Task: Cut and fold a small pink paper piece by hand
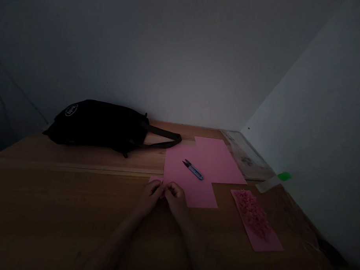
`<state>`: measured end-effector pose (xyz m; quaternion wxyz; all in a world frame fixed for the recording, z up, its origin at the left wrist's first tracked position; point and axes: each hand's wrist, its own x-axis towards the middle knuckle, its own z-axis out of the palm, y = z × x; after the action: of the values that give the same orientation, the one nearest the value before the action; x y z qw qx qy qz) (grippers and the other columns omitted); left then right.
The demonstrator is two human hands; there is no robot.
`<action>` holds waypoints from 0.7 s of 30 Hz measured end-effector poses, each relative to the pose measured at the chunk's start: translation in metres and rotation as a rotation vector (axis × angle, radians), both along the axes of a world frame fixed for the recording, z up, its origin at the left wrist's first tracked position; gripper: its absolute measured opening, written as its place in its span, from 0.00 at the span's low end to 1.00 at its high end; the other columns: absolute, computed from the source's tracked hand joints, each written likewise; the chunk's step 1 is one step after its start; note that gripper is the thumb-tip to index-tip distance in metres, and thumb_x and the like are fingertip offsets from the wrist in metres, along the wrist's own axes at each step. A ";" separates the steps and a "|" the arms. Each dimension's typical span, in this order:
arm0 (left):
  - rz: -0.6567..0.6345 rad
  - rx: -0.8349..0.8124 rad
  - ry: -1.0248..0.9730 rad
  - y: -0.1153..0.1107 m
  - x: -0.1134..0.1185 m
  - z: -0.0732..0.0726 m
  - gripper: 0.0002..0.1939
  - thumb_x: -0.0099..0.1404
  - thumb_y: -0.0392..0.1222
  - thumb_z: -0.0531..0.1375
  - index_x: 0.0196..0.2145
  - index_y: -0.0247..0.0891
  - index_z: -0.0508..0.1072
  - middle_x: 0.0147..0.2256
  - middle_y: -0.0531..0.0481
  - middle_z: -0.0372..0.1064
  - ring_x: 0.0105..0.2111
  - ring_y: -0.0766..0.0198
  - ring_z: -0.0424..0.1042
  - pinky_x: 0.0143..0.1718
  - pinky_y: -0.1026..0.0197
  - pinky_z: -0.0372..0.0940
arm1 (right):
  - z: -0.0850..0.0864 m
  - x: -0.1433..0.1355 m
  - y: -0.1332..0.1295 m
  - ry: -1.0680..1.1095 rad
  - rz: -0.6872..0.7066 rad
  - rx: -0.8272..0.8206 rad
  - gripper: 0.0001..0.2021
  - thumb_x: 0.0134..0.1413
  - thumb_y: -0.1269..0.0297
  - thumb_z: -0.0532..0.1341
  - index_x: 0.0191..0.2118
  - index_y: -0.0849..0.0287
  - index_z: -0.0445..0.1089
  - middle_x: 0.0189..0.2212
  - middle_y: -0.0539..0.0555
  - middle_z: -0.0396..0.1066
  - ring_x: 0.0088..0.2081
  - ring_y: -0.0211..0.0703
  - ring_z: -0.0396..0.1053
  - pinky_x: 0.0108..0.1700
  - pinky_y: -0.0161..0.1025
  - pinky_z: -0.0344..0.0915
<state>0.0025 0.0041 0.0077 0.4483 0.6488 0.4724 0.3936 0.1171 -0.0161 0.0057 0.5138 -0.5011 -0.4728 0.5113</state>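
Note:
My left hand (pixel 153 191) and my right hand (pixel 173 194) meet at the near edge of the pink sheets, both with fingers pinched together. Between the fingertips is something small and pinkish, too small and dark to make out. Behind them, blue-handled thread snips (pixel 193 170) lie on a pink sheet (pixel 179 158), blades pointing to the back left. A second pink sheet (pixel 223 160) overlaps it at the right. To the right of my hands, a narrow pink card (pixel 267 244) carries a heap of small pink pieces (pixel 252 212).
A black bag (pixel 100 124) lies at the back left of the wooden table (pixel 62 194), its strap (pixel 171 138) reaching towards the sheets. Clear plastic (pixel 247 153) lies by the right wall, near a green tab (pixel 284 176). A wall stands behind.

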 end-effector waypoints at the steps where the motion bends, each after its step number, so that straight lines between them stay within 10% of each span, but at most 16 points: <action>1: 0.000 0.002 0.003 0.000 0.000 -0.001 0.17 0.59 0.49 0.50 0.17 0.38 0.60 0.19 0.55 0.56 0.22 0.66 0.59 0.26 0.64 0.54 | 0.000 0.000 0.000 -0.004 0.001 0.002 0.06 0.45 0.64 0.56 0.22 0.58 0.62 0.18 0.46 0.63 0.22 0.34 0.59 0.26 0.32 0.55; 21: 0.001 0.009 0.025 -0.001 0.000 0.003 0.19 0.60 0.49 0.50 0.16 0.38 0.60 0.18 0.55 0.56 0.22 0.66 0.59 0.26 0.64 0.55 | 0.001 -0.001 -0.001 0.007 0.020 0.012 0.06 0.46 0.66 0.55 0.22 0.58 0.61 0.18 0.46 0.64 0.22 0.34 0.61 0.27 0.32 0.58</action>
<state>0.0024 0.0034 0.0107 0.4394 0.6554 0.4764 0.3879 0.1164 -0.0171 0.0071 0.5131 -0.4917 -0.4789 0.5153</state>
